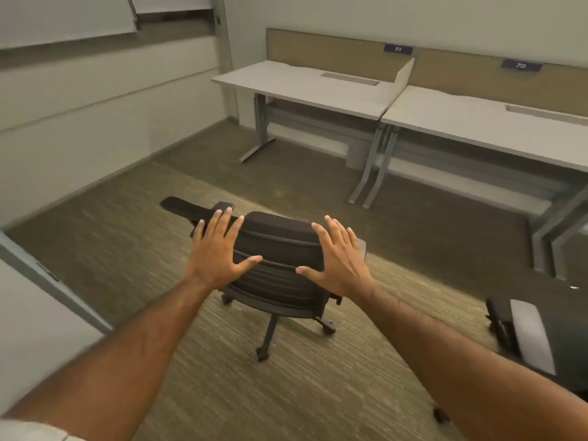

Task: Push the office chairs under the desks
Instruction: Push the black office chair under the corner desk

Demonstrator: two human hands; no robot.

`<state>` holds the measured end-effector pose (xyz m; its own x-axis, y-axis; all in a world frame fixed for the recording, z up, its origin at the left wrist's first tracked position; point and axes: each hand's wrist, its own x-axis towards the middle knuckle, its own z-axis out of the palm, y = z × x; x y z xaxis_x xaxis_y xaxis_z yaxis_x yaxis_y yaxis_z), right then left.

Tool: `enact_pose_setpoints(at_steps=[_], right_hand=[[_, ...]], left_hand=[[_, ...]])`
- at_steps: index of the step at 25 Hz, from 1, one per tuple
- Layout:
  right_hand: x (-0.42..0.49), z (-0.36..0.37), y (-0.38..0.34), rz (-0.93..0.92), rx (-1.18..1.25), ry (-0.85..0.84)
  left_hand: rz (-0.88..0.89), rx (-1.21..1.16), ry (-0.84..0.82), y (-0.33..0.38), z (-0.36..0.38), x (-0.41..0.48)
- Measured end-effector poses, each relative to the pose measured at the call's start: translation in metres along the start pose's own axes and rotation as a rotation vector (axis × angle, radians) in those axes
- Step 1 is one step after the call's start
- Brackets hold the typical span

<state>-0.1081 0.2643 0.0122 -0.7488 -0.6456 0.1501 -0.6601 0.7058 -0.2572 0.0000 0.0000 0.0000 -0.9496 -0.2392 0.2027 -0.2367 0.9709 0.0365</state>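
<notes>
Flanking the chair back (280,246) with left grip (219,253) and right grip (339,262) spread, you face the tabletop (302,87) well beyond it.

Seat of black office chair (280,268) hidden behind its backrest, second chair (528,335) to its right cut off at the edge, desk (477,122) beyond it cropped, number labels (398,49) blurred.

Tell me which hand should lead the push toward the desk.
Left, probably. The left hand lies open at the left edge of the chair; the desk stands ahead to the right, so pushing there steers it that way.
</notes>
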Motion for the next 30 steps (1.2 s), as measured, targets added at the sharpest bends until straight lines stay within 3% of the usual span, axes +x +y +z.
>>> enact_pose_setpoints(at_steps=[4, 8, 12, 18, 30], right_hand=[[0.023, 0.010, -0.010, -0.066, 0.004, -0.143], [0.053, 0.020, -0.022, -0.071, -0.120, -0.171], [0.082, 0.024, -0.029, -0.056, -0.080, -0.210], [0.109, 0.027, -0.017, -0.149, -0.087, -0.114], [0.232, 0.049, -0.017, -0.197, -0.142, -0.017]], left_hand=[[-0.069, -0.032, -0.024, -0.017, 0.009, 0.011], [-0.013, -0.083, 0.000, -0.029, 0.013, 0.027], [0.094, -0.106, -0.149, -0.050, 0.002, 0.062], [0.147, -0.092, -0.374, -0.072, -0.005, 0.119], [0.129, -0.091, -0.087, -0.133, 0.025, 0.210]])
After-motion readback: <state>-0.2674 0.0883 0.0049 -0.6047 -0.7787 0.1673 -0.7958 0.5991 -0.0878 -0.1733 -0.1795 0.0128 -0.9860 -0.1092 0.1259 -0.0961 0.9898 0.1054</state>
